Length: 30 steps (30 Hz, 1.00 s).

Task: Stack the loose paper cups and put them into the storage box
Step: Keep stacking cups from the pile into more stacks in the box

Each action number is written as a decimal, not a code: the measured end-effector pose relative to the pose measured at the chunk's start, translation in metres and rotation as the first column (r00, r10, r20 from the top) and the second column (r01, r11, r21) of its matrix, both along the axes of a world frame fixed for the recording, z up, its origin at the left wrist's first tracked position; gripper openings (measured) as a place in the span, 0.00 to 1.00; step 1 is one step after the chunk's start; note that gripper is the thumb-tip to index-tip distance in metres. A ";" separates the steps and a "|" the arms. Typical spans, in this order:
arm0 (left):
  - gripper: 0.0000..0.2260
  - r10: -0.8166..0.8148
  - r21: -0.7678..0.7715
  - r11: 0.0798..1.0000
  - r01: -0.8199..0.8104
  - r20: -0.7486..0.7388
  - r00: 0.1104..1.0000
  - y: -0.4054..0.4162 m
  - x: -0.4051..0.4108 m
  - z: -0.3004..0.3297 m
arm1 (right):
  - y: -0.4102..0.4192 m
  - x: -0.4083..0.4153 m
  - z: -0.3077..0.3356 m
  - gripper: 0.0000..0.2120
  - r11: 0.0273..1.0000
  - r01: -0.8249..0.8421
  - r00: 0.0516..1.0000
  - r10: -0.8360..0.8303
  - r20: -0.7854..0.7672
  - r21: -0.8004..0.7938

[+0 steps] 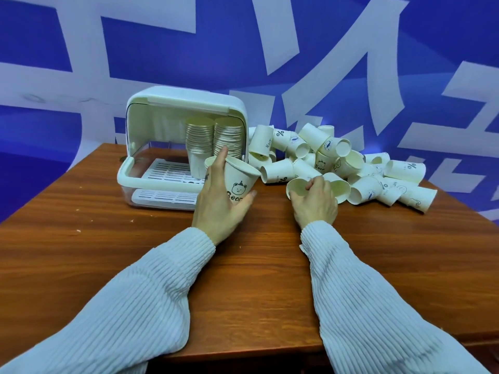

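Two stacks already stand inside the open white plastic storage box (pixel 186 147), yet right of it a heap of loose white paper cups (pixel 351 168) remains, my left hand (pixel 216 201) gripping a bear-printed paper cup (pixel 239 182) and my right hand (pixel 316 201) pinching another cup (pixel 297 186).

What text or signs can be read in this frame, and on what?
"Bear", last letter half hidden: cup gripped by the left hand.
"Bear": cup in pile.
"%": cups at.
Other cup prints: too small.
White wall shapes: cropped, unreadable.
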<state>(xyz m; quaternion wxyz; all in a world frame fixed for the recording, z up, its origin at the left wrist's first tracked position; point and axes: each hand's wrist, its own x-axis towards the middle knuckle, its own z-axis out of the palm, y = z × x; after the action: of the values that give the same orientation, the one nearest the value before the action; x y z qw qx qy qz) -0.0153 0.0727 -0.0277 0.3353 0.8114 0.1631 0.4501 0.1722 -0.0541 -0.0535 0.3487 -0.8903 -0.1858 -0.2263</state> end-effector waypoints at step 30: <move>0.30 0.208 -0.270 0.958 -0.094 0.433 0.877 0.048 -0.016 0.018 | 0.104 -0.064 0.098 0.07 0.894 -0.391 0.914 0.405 -0.020 0.217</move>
<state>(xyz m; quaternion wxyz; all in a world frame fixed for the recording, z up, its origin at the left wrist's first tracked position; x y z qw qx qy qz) -0.0316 0.1209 -0.0101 0.4237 0.6205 0.1962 0.6300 0.1085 0.0499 0.0450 0.4849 -0.7987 -0.3279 -0.1398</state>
